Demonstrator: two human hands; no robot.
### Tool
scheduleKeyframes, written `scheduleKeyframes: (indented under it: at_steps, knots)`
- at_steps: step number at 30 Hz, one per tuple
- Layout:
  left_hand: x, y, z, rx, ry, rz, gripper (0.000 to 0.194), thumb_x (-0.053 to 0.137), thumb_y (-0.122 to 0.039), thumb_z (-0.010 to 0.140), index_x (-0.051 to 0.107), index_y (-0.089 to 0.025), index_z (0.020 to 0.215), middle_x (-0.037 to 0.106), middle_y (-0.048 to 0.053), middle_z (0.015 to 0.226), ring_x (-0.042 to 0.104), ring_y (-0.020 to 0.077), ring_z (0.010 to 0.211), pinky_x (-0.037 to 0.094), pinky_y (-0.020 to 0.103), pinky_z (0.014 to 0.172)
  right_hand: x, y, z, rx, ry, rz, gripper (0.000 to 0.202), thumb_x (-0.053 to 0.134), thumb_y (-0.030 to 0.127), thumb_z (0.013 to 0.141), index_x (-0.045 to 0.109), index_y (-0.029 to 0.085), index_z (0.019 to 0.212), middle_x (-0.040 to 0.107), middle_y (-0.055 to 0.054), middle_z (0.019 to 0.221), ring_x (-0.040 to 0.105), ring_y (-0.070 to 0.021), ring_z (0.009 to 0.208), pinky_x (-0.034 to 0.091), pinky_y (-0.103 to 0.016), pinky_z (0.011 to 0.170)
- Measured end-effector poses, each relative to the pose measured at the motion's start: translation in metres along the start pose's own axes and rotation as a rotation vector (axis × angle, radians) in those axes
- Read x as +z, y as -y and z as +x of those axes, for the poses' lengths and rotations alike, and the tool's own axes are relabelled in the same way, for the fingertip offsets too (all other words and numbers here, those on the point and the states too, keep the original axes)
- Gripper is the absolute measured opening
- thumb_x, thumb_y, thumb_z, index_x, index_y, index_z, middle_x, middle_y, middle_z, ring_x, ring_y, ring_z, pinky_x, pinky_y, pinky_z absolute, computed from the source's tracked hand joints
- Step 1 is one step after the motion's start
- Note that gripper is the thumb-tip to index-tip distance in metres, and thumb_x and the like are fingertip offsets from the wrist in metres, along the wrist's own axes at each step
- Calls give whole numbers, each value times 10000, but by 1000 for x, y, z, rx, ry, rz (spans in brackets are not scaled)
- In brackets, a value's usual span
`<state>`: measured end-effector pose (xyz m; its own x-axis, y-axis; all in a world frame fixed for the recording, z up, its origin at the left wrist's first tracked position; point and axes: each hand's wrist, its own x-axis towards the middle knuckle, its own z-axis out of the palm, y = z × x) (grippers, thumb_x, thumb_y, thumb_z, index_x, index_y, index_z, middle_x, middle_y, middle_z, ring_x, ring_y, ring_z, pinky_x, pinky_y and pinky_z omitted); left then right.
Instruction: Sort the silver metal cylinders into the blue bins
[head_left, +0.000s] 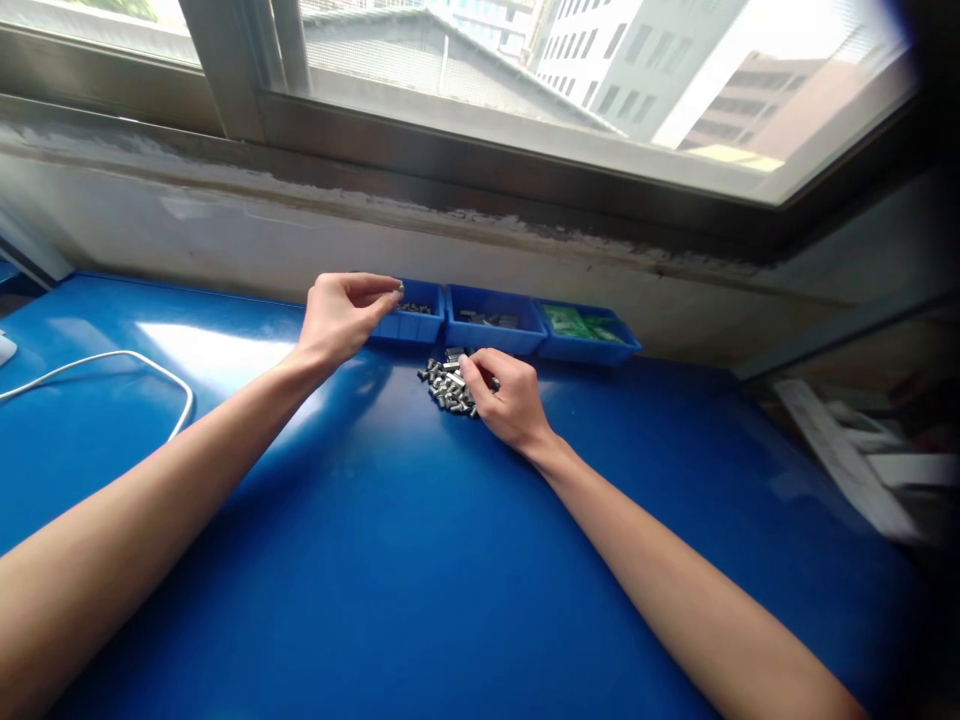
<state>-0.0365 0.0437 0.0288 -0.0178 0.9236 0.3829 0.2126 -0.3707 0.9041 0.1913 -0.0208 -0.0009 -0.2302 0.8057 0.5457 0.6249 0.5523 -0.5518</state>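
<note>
One cable (pixel 161 367) curves across the left of the desk (pixel 420 560) and passes behind your left forearm; lowering that arm could drag it. Your left hand (pixel 339 318) is pinched narrow above the left bin (pixel 409 326), with what looks like a tiny bit (pixel 401 288) at its fingertips. A loose pinch could drop it behind the bins, since the bit is small and the wall is near. The pile (pixel 450 390) of metal parts lies loose just in front of the middle bin (pixel 496 338); a careless sweep could scatter it. Your right hand (pixel 510 395) is curled at the pile's right side; its fingers are mostly hidden, so you cannot tell whether it grips a part. Rightmost, the green packs (pixel 577 322) sit in the right bin (pixel 589 350); stray parts could mix in unnoticed.
</note>
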Motion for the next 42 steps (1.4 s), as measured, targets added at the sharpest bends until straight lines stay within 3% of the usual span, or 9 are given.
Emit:
scheduleKeyframes:
  at_steps: [6,12,15,25,35,42]
  knots:
    - [8,-10,-6,173,98,116,253,726,-326,808,805,-141,961,792,89,974,745,220,912,589,300,880,0,1,1,4,-5,1,338,514,338,1000,529,200,692,528,-2,653,463,-138,598,355,-304,625]
    - [5,-15,-10,367,652,404,221,680,-244,788,810,-167,949,783,57,919,705,174,783,536,237,733,-1,2,1,7,7,-10,333,511,356,1001,545,204,706,556,-11,667,488,-147,612,363,-307,629]
    - [6,-9,-12,422,768,457,256,676,-215,764,806,-186,983,774,58,953,697,178,808,524,246,761,-1,2,1,11,11,-16,340,505,362,1003,539,207,702,558,-11,664,488,-148,610,368,-308,633]
    - [9,3,-13,395,734,414,233,642,-185,783,796,-169,957,757,55,878,688,156,742,518,229,706,-1,2,1,-1,3,-4,337,519,339,997,518,203,689,534,-1,656,476,-139,609,356,-301,628]
    - [7,-2,-12,-17,606,39,343,752,-315,758,770,-132,1048,760,67,864,715,191,804,556,249,730,0,2,1,4,1,-9,331,513,350,999,549,203,705,555,-8,661,488,-144,606,364,-305,621]
    - [6,-10,-12,-203,584,-166,437,827,-444,720,778,-146,1036,769,94,929,714,200,823,582,313,802,0,-1,0,8,10,-15,325,521,346,1000,542,206,707,562,-5,667,491,-146,615,364,-304,634]
